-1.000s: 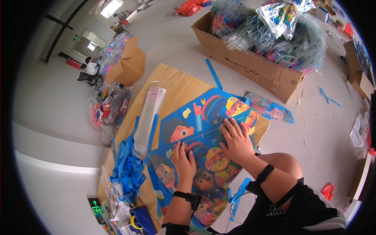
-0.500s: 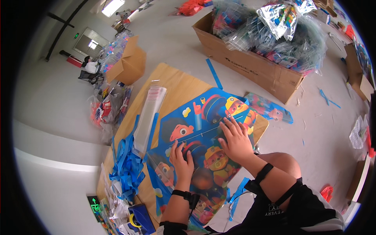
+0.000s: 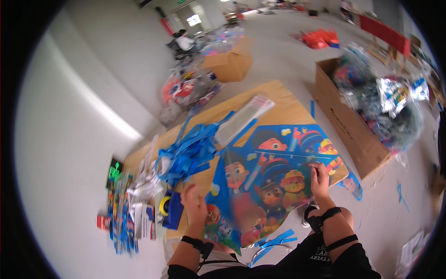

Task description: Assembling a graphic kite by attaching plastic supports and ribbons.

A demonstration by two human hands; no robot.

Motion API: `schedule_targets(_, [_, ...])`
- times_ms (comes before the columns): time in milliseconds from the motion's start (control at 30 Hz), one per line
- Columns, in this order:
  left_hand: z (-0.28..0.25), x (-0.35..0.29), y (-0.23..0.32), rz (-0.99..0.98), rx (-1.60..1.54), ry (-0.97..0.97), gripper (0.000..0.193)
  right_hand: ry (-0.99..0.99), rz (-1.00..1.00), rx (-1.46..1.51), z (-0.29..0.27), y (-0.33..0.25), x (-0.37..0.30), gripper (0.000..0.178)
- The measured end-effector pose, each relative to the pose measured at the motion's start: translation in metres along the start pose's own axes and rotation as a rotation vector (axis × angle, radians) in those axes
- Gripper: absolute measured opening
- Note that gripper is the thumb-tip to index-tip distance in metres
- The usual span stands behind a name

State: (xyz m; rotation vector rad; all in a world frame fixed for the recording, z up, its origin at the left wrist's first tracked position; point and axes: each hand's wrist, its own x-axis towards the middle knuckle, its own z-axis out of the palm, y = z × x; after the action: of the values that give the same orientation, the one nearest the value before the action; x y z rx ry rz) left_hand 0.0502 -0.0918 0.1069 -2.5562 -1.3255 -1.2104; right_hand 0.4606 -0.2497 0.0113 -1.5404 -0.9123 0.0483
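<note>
Red heap on flr — grn sign, L.

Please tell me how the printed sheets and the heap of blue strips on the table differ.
The printed sheets are broad and spread out fairly flat; the heap of blue strips is a loose tangle of narrow pieces. The printed sheets carry colourful cartoon figures, while the heap of blue strips looks plain. The right hand is over the printed sheets; neither hand is on the heap of blue strips. Both show blue.
</note>
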Motion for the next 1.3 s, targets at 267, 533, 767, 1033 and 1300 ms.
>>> schedule_targets(267, [-0.127,-0.133,-0.184,-0.717,-0.07,0.61,0.028,-0.585,0.213,0.048,-0.01,-0.066,-0.018,0.019])
schedule_targets(533, [-0.133,-0.224,-0.234,-1.041,-0.512,0.389,0.029,-0.823,0.326,-0.206,-0.09,-0.113,-0.107,0.022])
schedule_targets(767, [-0.118,-0.189,-0.238,-0.825,-0.504,0.489,0.03,-0.376,0.603,0.099,-0.121,-0.094,-0.159,0.026])
schedule_targets(1033, [-0.135,-0.125,-0.244,-0.52,0.093,0.04,0.047,-0.256,0.551,0.138,-0.132,-0.081,-0.167,0.032])
schedule_targets(1300, [-0.14,-0.07,-0.226,-0.944,-0.072,-0.325,0.073,-0.215,0.587,0.131,-0.133,-0.083,-0.171,0.03])
